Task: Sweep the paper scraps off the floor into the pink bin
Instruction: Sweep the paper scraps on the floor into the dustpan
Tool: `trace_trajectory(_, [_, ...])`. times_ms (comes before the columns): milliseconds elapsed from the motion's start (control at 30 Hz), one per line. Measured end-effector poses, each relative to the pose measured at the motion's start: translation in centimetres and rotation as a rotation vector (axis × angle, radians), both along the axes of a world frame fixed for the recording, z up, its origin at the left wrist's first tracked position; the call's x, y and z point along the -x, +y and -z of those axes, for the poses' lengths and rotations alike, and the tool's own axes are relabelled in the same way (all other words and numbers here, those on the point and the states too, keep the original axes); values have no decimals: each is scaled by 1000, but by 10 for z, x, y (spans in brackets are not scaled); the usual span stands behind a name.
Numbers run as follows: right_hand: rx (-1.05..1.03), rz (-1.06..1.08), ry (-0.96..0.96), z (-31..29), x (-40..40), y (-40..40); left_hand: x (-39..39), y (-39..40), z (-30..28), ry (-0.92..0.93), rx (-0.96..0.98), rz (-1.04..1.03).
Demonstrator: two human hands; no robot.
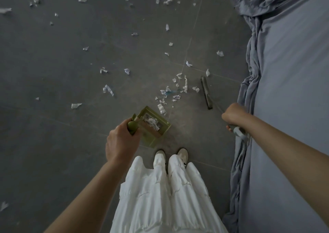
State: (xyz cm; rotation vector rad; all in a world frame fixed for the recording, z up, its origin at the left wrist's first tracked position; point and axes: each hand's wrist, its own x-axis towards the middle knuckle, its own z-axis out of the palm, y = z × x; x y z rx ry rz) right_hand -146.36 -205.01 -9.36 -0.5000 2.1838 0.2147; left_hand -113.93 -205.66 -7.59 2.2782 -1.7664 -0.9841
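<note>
The right hand (233, 114) is curled tight around the grey handle of the broom (207, 93), near the handle's upper end; the handle runs from that fist forward and down to the left, and its thin middle stretch is hard to make out against the floor (53, 63). The broom's head is a narrow dark bar lying on the tiles, its long axis running away from the person and leaning slightly left, beside the hanging edge of the blue-grey bed sheet (252, 83). The left hand (122, 140) grips the green handle of the dustpan (152, 126), fingers wrapped round it, so most of that handle is hidden. The dustpan sits low just ahead of the white shoes (171, 155), its open mouth pointing forward and right toward a cluster of paper scraps (167, 92) that lies between it and the broom head. Some crumpled white scraps already lie inside the pan. More scraps are scattered well apart over the grey tiles farther out, to the left and the far edge, where some are cut off. White trousers (160, 193) fill the lower middle.
</note>
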Motion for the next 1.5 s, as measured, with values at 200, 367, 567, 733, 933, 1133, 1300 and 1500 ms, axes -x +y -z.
trace_trajectory(200, [19, -149, 4, 13, 8, -39, 3, -10, 8, -15, 24, 3])
trace_trajectory(367, [35, -368, 10, 15, -7, -65, 6, -13, 11, -28, 17, -20])
trace_trajectory(567, [-142, -783, 75, 2, -39, -49, 9, -13, 11, -27, 10, -33])
trace_trajectory(733, [-174, -875, 19, -6, -45, -17, 12, -10, 9, -27, 4, -27])
trace_trajectory(933, [-109, -683, -16, -17, -31, -11, 9, -4, 7, 2, 14, -11])
trace_trajectory(1133, [-71, -829, 64, -22, -36, -12, 5, 8, 9, 10, 14, -29])
trace_trajectory(1300, [-87, -970, 87, -17, -43, -13, 1, 17, 12, 2, 22, -30])
trace_trajectory(1500, [-132, -937, -12, -8, -57, 14, -2, 24, 12, 7, 18, -23])
